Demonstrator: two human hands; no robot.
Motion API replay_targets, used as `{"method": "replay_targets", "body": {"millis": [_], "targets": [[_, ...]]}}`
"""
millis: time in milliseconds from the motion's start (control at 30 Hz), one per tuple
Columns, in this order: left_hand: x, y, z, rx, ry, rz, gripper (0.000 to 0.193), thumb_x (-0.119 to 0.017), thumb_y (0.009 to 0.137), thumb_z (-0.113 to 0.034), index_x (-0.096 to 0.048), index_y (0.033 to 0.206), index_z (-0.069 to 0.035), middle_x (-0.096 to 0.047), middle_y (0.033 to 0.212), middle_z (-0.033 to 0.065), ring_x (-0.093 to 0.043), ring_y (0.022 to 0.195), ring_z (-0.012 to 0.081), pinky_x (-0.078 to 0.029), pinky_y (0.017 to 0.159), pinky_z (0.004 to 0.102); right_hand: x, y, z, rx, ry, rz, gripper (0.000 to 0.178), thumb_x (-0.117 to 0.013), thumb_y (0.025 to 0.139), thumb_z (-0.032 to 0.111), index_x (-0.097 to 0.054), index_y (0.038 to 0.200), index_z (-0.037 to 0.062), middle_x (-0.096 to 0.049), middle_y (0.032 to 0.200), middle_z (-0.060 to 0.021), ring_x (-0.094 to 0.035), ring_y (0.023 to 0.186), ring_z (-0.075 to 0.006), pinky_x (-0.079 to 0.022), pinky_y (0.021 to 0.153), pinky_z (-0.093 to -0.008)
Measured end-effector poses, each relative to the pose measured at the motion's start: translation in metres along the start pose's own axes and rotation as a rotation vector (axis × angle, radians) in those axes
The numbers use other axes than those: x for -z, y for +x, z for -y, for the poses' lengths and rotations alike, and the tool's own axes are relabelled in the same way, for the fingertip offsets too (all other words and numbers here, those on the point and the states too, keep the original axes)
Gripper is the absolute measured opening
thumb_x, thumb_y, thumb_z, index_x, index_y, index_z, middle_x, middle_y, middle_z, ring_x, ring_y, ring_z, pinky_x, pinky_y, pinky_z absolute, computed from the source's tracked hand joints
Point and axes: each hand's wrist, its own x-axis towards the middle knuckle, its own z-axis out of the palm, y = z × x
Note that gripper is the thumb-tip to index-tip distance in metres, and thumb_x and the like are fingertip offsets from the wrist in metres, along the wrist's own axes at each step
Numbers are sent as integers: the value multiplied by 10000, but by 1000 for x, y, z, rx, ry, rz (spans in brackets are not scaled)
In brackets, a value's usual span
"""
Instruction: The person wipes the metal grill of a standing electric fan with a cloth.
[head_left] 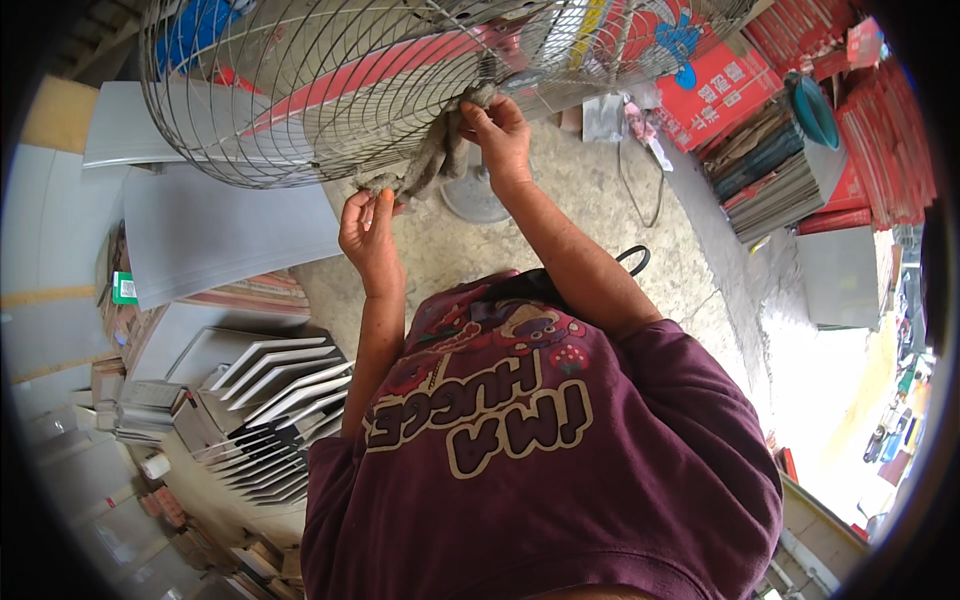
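We have a grey rag (432,158) stretched between our two hands against the wire guard (300,90) of a large standing fan. Our right hand (497,135) is closed around the rag's upper end, pinching it right where the wires run in toward the fan's hub (522,78). Our left hand (368,232) sits lower and to the left, fingers curled around the rag's lower end, just below the bottom rim of the guard. Held taut like this from both ends, the cloth lies pressed along the wires between the two grips, which seems the reason for the two-handed hold: each hand anchors one end so the middle stays against the metal.

Behind the guard, above and left of our right-hand grip, a red fan blade (380,65) shows through the wires. Below that grip, on the concrete floor, the fan's round base (472,195) stands just past our forearm.

Much is hard to read. The guard is cut off at the top edge, so we cannot see its full circle. Whether the rag threads through the wires or only lies on them, we cannot tell. Our fingertips on the far side of the cloth are hidden. Grey sheet panels (210,230) lie well to the left of our left hand, and stacked red cartons (720,90) sit to the right of our right.
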Motion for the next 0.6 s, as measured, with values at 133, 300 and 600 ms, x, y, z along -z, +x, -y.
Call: {"method": "replay_targets", "body": {"millis": [133, 300, 600], "targets": [[-4, -2, 2, 45, -4, 8, 105, -602, 788, -38, -531, 864, -22, -565, 817, 45, -581, 754, 158, -490, 624, 268, 22, -2, -5, -244, -71, -128, 96, -601, 791, 76, -530, 841, 35, -571, 757, -39, -574, 644, -126, -519, 601, -267], [-13, -4, 0, 74, -22, 19, 134, -612, 783, -47, -521, 872, -5, -563, 797, 49, -567, 746, 141, -491, 617, 265, 33, -2, 3, -238, -91, -168, 118, -593, 792, 77, -527, 855, 2, -564, 762, -52, -571, 628, -135, -514, 591, -267], [-14, -4, -10, 12, -33, 0, 124, -607, 786, -48, -534, 884, -26, -570, 803, 47, -572, 706, 161, -497, 634, 283, -17, -18, 64, 210, -19, 38, 148, -602, 788, 41, -508, 899, 12, -540, 741, 10, -507, 651, -50, -437, 570, -187]]}}
